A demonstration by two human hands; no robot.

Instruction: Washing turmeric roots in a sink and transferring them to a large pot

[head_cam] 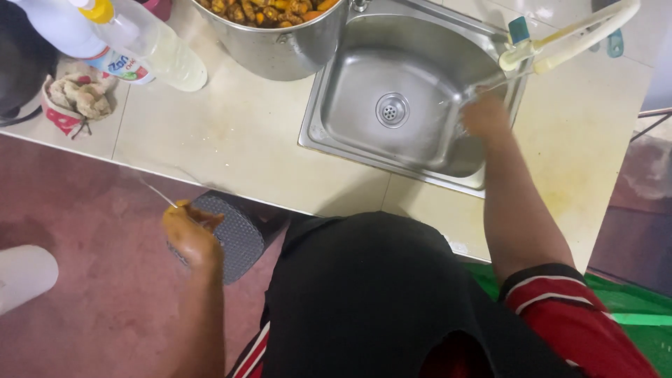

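My right hand (pixel 484 115) reaches into the steel sink (pixel 350 84) at its right side, under a thin stream of water from the pale tap (pixel 567 38). It is blurred, and I see nothing in it. My left hand (pixel 187 234), stained yellow, hangs below the counter edge over the reddish floor. Its fingers are closed on a thin pale blade-like thing (pixel 157 192) that points up and to the left.
A big steel pot (pixel 280 49) of orange-yellow cut pieces stands left of the sink. Two plastic bottles (pixel 150 42) and a crumpled cloth (pixel 77 94) lie on the beige counter (pixel 231 133). A grey textured object (pixel 238 234) sits by my left hand, and a white object (pixel 24 273) at far left.
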